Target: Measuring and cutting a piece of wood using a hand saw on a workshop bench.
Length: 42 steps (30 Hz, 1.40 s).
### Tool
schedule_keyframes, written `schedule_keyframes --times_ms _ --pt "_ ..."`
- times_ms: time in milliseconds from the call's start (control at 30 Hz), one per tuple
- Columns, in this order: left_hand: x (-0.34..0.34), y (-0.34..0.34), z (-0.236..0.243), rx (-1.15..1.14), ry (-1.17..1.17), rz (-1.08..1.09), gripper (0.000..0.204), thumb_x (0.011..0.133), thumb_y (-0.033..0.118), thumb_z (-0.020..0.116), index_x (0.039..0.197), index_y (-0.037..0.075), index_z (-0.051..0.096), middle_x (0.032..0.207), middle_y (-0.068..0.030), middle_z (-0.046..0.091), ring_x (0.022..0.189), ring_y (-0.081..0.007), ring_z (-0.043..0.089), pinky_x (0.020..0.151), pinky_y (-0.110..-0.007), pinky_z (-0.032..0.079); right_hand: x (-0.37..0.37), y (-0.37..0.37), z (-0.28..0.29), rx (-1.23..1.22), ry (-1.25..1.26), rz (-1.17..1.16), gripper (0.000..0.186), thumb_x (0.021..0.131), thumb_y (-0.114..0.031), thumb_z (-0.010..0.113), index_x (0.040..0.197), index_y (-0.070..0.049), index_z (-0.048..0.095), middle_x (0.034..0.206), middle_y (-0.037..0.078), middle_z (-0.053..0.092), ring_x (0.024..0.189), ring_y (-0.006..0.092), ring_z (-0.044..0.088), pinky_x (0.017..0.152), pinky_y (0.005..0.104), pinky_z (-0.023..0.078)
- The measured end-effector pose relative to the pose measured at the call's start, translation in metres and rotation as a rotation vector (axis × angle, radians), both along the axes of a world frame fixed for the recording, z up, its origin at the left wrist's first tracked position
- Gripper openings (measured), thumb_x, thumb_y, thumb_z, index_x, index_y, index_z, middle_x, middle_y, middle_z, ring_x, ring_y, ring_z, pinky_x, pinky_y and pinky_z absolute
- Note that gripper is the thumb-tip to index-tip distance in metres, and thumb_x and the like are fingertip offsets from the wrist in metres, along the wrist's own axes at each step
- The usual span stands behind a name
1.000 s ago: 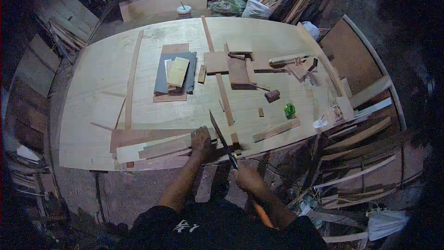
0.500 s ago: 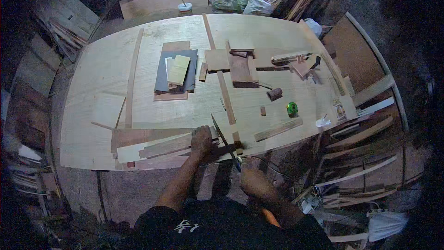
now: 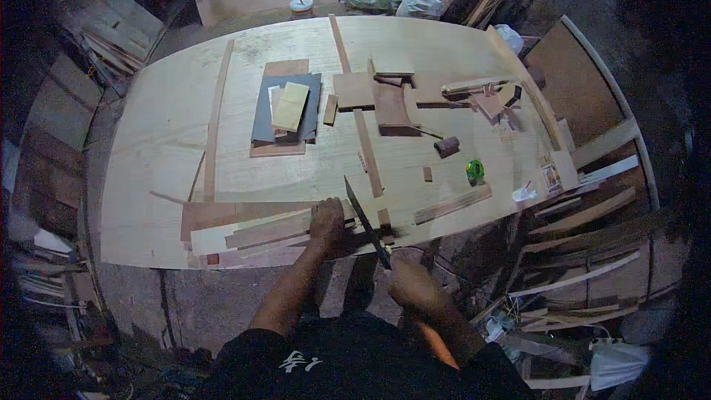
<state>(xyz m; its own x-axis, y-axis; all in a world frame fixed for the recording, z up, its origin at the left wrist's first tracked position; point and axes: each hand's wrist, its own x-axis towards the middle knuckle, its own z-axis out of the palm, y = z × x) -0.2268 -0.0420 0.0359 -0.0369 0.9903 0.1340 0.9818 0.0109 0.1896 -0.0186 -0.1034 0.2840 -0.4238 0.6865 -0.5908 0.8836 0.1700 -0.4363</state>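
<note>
Near the front edge of the table, my left hand [image 3: 326, 221] is closed over the right end of a wooden strip [image 3: 270, 230], pressing it down on other boards. A pale board [image 3: 211, 240] and a wide brown board [image 3: 215, 213] lie under and beside that strip. My right hand [image 3: 413, 281] grips the handle of a handsaw [image 3: 361, 209]. Its dark, tapering blade slants up and left, just right of my left hand, past the strip's end. Whether the teeth touch wood I cannot tell. A small dark wood block [image 3: 384, 224] lies right of the blade.
A large plywood sheet [image 3: 163, 126] forms the tabletop. On it are a green tape measure [image 3: 475, 172], a brown roll [image 3: 446, 147], a joined wooden piece [image 3: 392, 104], a grey panel [image 3: 263, 115] under small boards, and a loose strip [image 3: 453, 205]. Timber [image 3: 585, 241] is stacked at right.
The whole view has shifted slightly, with the table sitting a little higher and further right. My hands, the strip and the handsaw keep nearly the same places relative to each other.
</note>
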Motion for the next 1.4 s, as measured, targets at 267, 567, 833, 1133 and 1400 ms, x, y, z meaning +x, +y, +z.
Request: schedule_keyframes --times_ms 267,567,833,1133,1400 --pt "0.007 -0.005 0.014 0.041 0.058 -0.014 0.036 0.075 0.026 0.064 0.099 0.002 0.052 0.094 -0.0141 0.055 0.088 -0.0282 0.057 0.080 -0.042 0.043 0.013 0.014 -0.064 0.062 0.088 -0.001 0.026 0.091 -0.020 0.051 0.104 0.003 0.053 0.088 0.027 0.062 0.081 0.0459 0.060 0.071 0.0519 0.048" --pt "0.000 0.003 -0.001 0.008 0.112 0.042 0.029 0.079 0.026 0.060 0.095 0.004 0.053 0.089 -0.0132 0.057 0.091 -0.0294 0.058 0.076 -0.045 0.044 0.000 0.019 -0.029 -0.022 0.037 0.000 0.031 0.091 -0.022 0.052 0.107 0.004 0.052 0.088 0.026 0.064 0.084 0.0446 0.062 0.070 0.0507 0.050" --pt "-0.002 0.002 -0.012 0.116 0.087 0.006 0.022 0.082 0.022 0.056 0.095 0.005 0.054 0.090 -0.0129 0.057 0.090 -0.0294 0.058 0.078 -0.045 0.045 -0.014 0.027 -0.027 0.009 -0.035 -0.011 0.037 0.091 -0.024 0.052 0.111 0.007 0.051 0.089 0.030 0.063 0.087 0.0451 0.063 0.072 0.0525 0.049" --pt "-0.014 -0.004 0.006 0.008 0.020 0.023 0.018 0.083 0.016 0.053 0.096 0.004 0.054 0.093 -0.0139 0.058 0.094 -0.0292 0.058 0.081 -0.045 0.045 -0.019 0.025 -0.022 -0.034 0.002 0.011 0.031 0.089 -0.020 0.052 0.100 0.008 0.058 0.091 0.030 0.062 0.086 0.0445 0.062 0.072 0.0514 0.049" --pt "-0.009 -0.001 0.004 0.068 0.042 0.029 0.016 0.083 0.014 0.051 0.095 0.004 0.054 0.091 -0.0140 0.058 0.092 -0.0295 0.059 0.080 -0.046 0.045 -0.026 0.020 -0.032 0.038 -0.050 -0.006 0.027 0.083 -0.018 0.056 0.096 0.006 0.058 0.086 0.028 0.061 0.083 0.0428 0.062 0.069 0.0514 0.048"
